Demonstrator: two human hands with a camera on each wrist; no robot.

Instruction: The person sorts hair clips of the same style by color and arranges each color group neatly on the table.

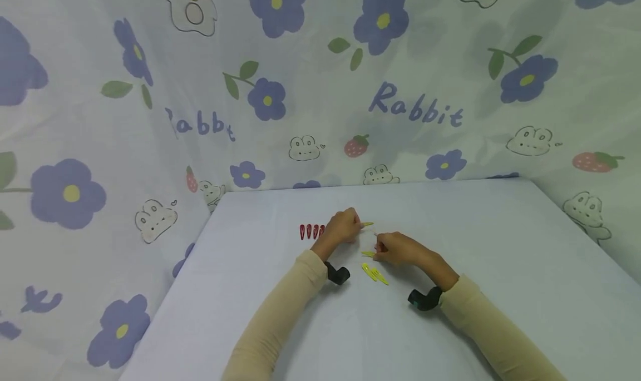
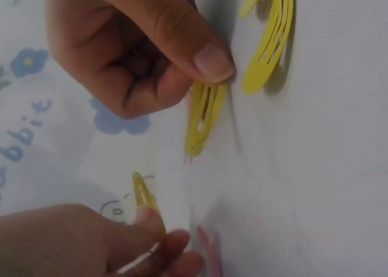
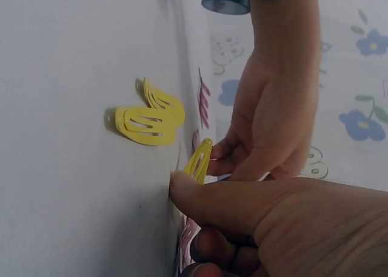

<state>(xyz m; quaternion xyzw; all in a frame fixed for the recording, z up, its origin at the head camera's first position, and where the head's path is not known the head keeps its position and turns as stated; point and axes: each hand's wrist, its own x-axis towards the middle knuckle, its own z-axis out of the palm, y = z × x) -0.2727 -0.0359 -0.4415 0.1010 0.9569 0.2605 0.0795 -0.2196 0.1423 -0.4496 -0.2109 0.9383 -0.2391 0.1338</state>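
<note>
My left hand (image 1: pixel 345 225) pinches a yellow snap hair clip (image 2: pixel 140 192) between thumb and fingers, its narrow end pointing away from the hand. To its right, my right hand (image 1: pixel 398 247) grips another yellow hair clip (image 2: pixel 203 116), with the thumb laid over one end and the narrow end sticking out. Two more yellow hair clips (image 1: pixel 369 271) (image 3: pixel 145 125) lie partly overlapping on the white table, just nearer the body than the right hand. Left of the left hand, several dark red hair clips (image 1: pixel 309 231) stand in a row, the rightmost partly covered by that hand.
The white-covered table (image 1: pixel 450 336) ends at a fabric backdrop (image 1: pixel 320 92) printed with flowers, rabbits and strawberries, which also rises on both sides. A black wrist camera (image 1: pixel 338 275) sits on the left wrist, and a second black camera (image 1: pixel 424 299) on the right one.
</note>
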